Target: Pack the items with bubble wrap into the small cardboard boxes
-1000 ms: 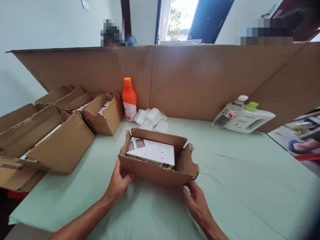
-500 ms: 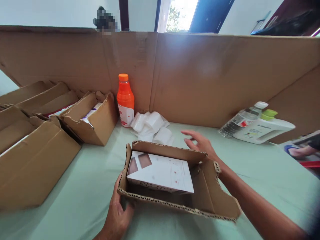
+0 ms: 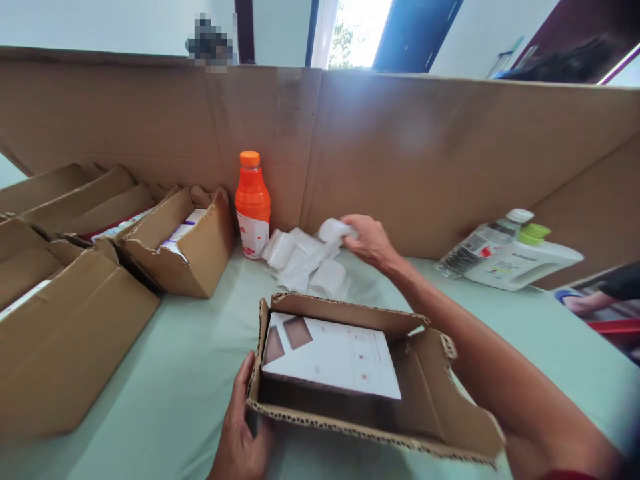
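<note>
An open cardboard box [image 3: 425, 393] with rough cut edges stands in front of me, a white carton [image 3: 335, 357] with brownish squares lying inside it. My left hand [image 3: 243, 420] grips the box's left end, thumb and fingers at its outer wall. Beyond the box, my right hand [image 3: 373, 240] is closed on a plastic-wrapped white roll [image 3: 334, 231], pinched at its right end and raised slightly. More wrapped white rolls [image 3: 295, 257] lie beneath and beside it on the green cloth. My right forearm passes behind the box's right end.
An orange-capped bottle [image 3: 253, 207] stands left of the rolls. Several cardboard boxes [image 3: 100, 333] with packages fill the left side. A clear plastic bottle [image 3: 480, 243] leans on a white jug [image 3: 525, 263] at the right. A cardboard wall [image 3: 425, 153] closes the back; another person's arm [image 3: 595, 300] shows far right.
My right hand has reached forward and left from behind the box and taken hold of a wrapped roll, lifting it a little. My left hand stays on the box.
</note>
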`<state>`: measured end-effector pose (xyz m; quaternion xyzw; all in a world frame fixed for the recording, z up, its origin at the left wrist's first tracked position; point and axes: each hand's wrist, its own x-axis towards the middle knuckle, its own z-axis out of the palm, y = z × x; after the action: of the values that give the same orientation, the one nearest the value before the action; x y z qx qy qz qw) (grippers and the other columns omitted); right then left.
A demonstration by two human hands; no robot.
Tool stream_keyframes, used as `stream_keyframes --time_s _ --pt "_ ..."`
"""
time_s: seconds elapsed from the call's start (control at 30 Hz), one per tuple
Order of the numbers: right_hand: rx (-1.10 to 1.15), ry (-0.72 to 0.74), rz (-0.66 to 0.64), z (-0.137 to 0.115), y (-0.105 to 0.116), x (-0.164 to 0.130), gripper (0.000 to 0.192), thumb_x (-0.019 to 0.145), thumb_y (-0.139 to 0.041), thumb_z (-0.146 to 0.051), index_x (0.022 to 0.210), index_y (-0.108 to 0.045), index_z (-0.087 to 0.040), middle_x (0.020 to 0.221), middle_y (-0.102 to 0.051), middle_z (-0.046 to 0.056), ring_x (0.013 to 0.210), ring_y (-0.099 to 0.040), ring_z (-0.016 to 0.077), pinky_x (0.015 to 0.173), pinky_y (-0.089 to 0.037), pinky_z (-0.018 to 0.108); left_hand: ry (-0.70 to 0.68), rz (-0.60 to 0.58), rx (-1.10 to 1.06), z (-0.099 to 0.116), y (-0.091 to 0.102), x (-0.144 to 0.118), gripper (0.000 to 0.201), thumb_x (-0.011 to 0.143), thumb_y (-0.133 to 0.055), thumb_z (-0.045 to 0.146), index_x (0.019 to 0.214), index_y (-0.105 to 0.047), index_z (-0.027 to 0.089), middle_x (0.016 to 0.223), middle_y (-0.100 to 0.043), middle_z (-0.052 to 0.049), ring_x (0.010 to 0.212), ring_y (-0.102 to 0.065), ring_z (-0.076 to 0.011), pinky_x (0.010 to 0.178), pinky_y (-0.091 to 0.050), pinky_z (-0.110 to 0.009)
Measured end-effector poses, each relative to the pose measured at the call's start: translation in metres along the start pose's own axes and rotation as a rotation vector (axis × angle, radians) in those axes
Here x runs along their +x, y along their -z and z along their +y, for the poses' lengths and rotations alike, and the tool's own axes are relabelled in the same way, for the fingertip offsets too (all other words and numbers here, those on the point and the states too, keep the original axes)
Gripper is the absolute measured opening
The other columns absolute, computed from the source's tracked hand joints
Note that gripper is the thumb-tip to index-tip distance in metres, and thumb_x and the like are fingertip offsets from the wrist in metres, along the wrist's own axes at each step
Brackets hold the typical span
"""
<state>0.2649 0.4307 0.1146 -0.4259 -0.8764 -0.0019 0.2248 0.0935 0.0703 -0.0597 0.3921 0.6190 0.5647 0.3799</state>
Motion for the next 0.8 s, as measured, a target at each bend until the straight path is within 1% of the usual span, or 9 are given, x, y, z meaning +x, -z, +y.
stream_keyframes --time_s 0.1,0.2,0.3,0.33,0.4,0.5,0.6,0.7,0.8 --pt "0.303 -0.249 0.101 0.040 0.050 -0.077 0.027 0.081 -0.061 -0.032 0.105 -0.067 -0.021 0.098 -0.073 0.005 0.090 -0.066 0.0238 0.083 -0.052 0.039 -0.023 0.012 -0.006 0.007 0.001 0.001 0.081 0.085 -0.064 0.043 0.155 -0.030 0.020 0.159 -0.038 -0.016 0.149 -0.033 -0.0361 0.124 -0.026 -0.055" --pt "0.555 -0.427 -0.052 0.070 0.083 -0.169 0.033 0.077 -0.065 -0.048 0.095 -0.069 -0.021 0.090 -0.074 0.005 0.081 -0.067 0.0223 0.073 -0.055 0.035 -0.014 0.004 0.007 0.016 0.003 0.003 0.078 0.083 -0.064 0.041 0.151 -0.034 0.018 0.150 -0.049 -0.018 0.139 -0.047 -0.0354 0.118 -0.035 -0.055" --pt "0.567 -0.544 -0.224 0.080 0.091 -0.245 0.046 0.070 -0.070 -0.057 0.095 -0.072 -0.020 0.095 -0.076 0.010 0.086 -0.070 0.0276 0.076 -0.058 0.042 -0.039 0.001 0.026 0.028 0.002 0.005 0.071 0.079 -0.066 0.037 0.143 -0.043 0.018 0.136 -0.058 -0.016 0.129 -0.054 -0.0329 0.115 -0.039 -0.052" --pt "0.497 -0.556 -0.205 0.077 0.090 -0.263 0.049 0.067 -0.072 -0.057 0.099 -0.072 -0.020 0.102 -0.076 0.012 0.093 -0.070 0.0306 0.082 -0.057 0.046 -0.051 0.001 0.019 0.032 0.002 0.005 0.069 0.078 -0.066 0.037 0.141 -0.044 0.018 0.134 -0.059 -0.015 0.128 -0.054 -0.0321 0.114 -0.039 -0.051" --pt "0.347 -0.523 -0.072 0.061 0.084 -0.290 0.049 0.070 -0.072 -0.055 0.107 -0.072 -0.022 0.116 -0.073 0.013 0.109 -0.067 0.0340 0.094 -0.053 0.053 -0.056 0.000 -0.002 0.041 0.003 0.004 0.068 0.077 -0.067 0.037 0.139 -0.046 0.018 0.131 -0.060 -0.014 0.127 -0.055 -0.0309 0.113 -0.040 -0.048" --pt "0.301 -0.370 0.077 0.015 0.073 -0.316 0.041 0.087 -0.063 -0.046 0.121 -0.067 -0.024 0.128 -0.069 0.012 0.121 -0.062 0.0306 0.106 -0.047 0.053 -0.030 0.016 -0.005 0.050 0.007 0.000 0.066 0.074 -0.069 0.037 0.134 -0.049 0.018 0.126 -0.062 -0.012 0.121 -0.058 -0.0296 0.107 -0.044 -0.044" --pt "0.411 -0.225 0.030 -0.036 0.060 -0.327 0.054 0.089 -0.065 -0.042 0.139 -0.054 -0.026 0.139 -0.062 0.012 0.127 -0.059 0.0302 0.107 -0.047 0.052 -0.020 0.027 0.007 0.054 0.010 -0.002 0.067 0.071 -0.073 0.037 0.131 -0.050 0.019 0.123 -0.063 -0.012 0.116 -0.060 -0.0286 0.100 -0.047 -0.040" --pt "0.573 -0.188 -0.054 -0.069 0.043 -0.316 0.063 0.087 -0.067 -0.041 0.144 -0.047 -0.025 0.142 -0.059 0.013 0.123 -0.060 0.0319 0.100 -0.052 0.051 -0.001 0.052 0.042 0.057 0.005 0.001 0.067 0.069 -0.075 0.039 0.128 -0.051 0.018 0.116 -0.065 -0.011 0.111 -0.061 -0.0280 0.099 -0.047 -0.040" --pt "0.681 -0.254 -0.049 -0.079 0.026 -0.285 0.049 0.088 -0.062 -0.035 0.134 -0.054 -0.021 0.127 -0.068 0.012 0.109 -0.065 0.0301 0.091 -0.055 0.047 -0.028 0.102 0.073 0.064 -0.009 0.014 0.063 0.071 -0.075 0.038 0.126 -0.052 0.019 0.115 -0.065 -0.009 0.110 -0.061 -0.0260 0.099 -0.047 -0.039"
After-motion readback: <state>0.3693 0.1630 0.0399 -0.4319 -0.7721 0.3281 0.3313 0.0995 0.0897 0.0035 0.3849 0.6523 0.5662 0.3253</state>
